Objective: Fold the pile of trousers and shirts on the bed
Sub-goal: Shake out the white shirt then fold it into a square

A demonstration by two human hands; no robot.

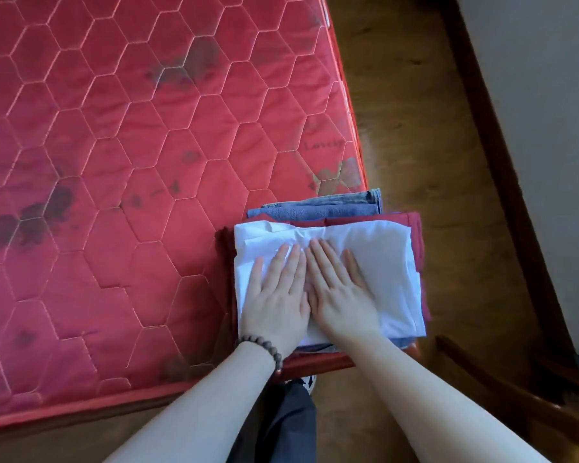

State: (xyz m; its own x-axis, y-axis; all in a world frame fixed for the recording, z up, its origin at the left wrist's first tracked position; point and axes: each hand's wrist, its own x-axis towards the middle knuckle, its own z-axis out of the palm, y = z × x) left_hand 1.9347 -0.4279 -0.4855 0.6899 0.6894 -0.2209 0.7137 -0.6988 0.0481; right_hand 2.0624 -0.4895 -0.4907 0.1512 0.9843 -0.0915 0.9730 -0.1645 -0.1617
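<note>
While both palms lay flat on the stack, the red quilted mattress (114, 162) spread away to the left of the fingers, its hexagon stitching marked by dark blotches. Left hand (276, 295) pressed down on the folded white shirt (375, 262), fingers straight and only slightly spread, gripping nothing; a beaded bracelet (264, 349) circled that wrist. Right hand (340, 290) lay just beside it, forefingers almost touching, fingers likewise straight and a little apart, flat on the same white cloth. White shirt topped a stack at the near right corner of the mattress. Beneath it a dark red garment (411, 222) showed beyond the fingertips and along the right edge. Folded blue jeans (321, 208) jutted out farther beyond the fingertips, lowest of the visible layers. Right of the fingers, the stack overhung the mattress edge slightly. Wooden floor (432, 162) ran past that, then a dark wooden frame (502, 162) against a pale surface. Below the wrists, a grey trouser leg (291, 426) was visible.
</note>
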